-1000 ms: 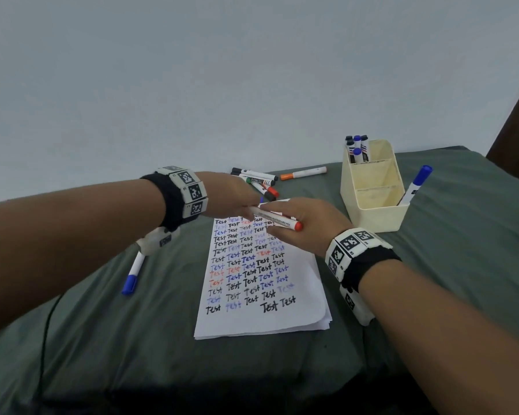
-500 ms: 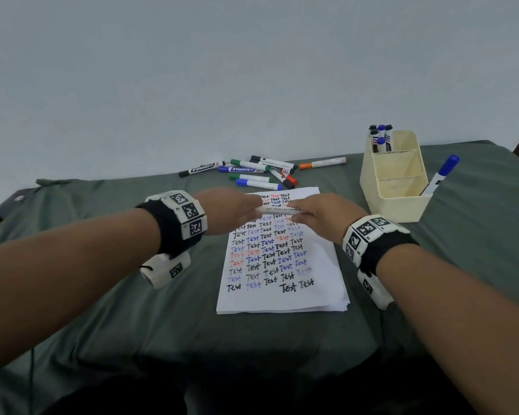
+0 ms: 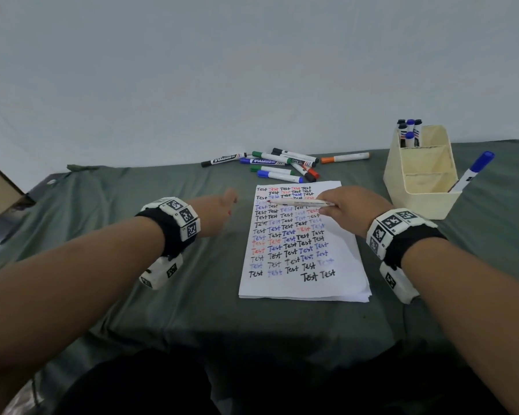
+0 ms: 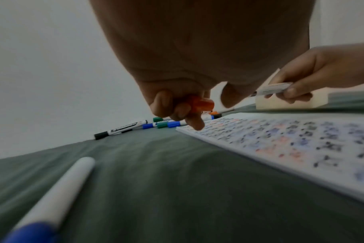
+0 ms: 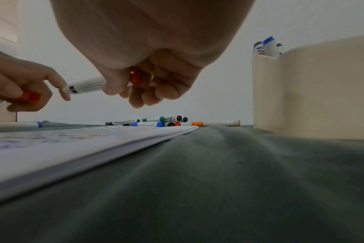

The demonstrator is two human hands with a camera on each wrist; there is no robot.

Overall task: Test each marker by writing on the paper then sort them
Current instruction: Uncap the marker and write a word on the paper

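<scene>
Head view: the right hand [image 3: 346,209] holds an uncapped white marker [image 3: 300,202] level above the top of the paper [image 3: 303,283], which lies on the green-covered tabletop [image 3: 162,310].

Left wrist view: the left hand [image 4: 177,102] curls its fingers [image 4: 194,122] around an orange cap [image 4: 200,103].

Right wrist view: the right fingers [image 5: 139,97] are closed around the marker's barrel, near the cream organizer [image 5: 314,92].

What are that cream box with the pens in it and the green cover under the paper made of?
The cream box looks like moulded plastic: thin rigid walls, rounded corners, a dull and slightly stained finish. The green cover looks like woven cloth, matte, with soft folds and wrinkles. The paper is a thin stack of plain white sheets.
</scene>
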